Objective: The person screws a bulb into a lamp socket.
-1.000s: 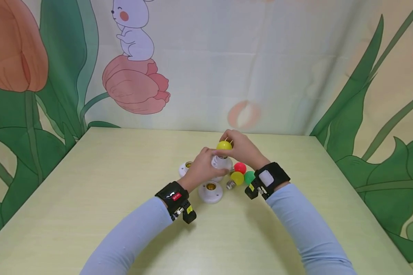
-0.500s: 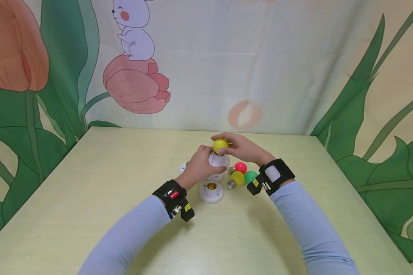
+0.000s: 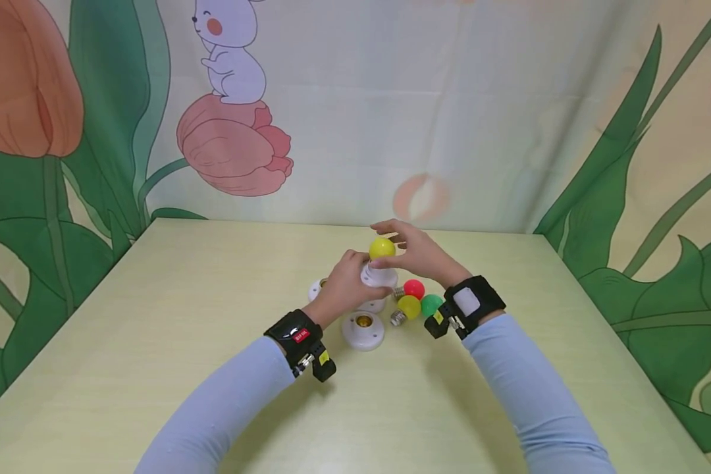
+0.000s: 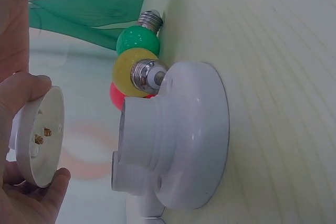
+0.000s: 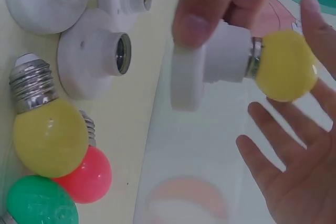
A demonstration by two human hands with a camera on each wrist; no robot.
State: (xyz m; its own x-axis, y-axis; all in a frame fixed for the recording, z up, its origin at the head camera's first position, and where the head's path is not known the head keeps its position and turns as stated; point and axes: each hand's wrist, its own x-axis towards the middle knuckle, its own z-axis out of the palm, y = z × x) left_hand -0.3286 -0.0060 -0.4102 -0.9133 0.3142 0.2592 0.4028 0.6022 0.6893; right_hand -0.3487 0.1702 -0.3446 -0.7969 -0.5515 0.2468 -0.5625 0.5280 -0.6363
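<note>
My left hand (image 3: 346, 283) grips a white lamp holder (image 3: 379, 276) by its round base, raised above the table. In the left wrist view the underside of that base, with brass screws, faces the camera. A yellow bulb (image 5: 286, 66) stands in the holder's mouth, a strip of its metal cap showing at the rim. Around the bulb my right hand (image 3: 423, 255) is spread, thumb close to the glass and fingers stretched out loosely. Below the hands sits another white lamp holder (image 3: 363, 331), its brass-lined mouth facing up.
Two more lamp holders, one at the left (image 3: 316, 291) and one partly hidden behind (image 3: 373, 305), stand on the pale table (image 3: 213, 296). To their right lie a red bulb (image 3: 414, 289), a second yellow bulb (image 3: 409, 307) and a green bulb (image 3: 431, 305). A printed curtain (image 3: 355, 131) hangs behind.
The held lamp holder and yellow bulb have shifted slightly left and been uncovered more. My right hand closed nearer the bulb half a second ago; now its fingers have lifted and spread.
</note>
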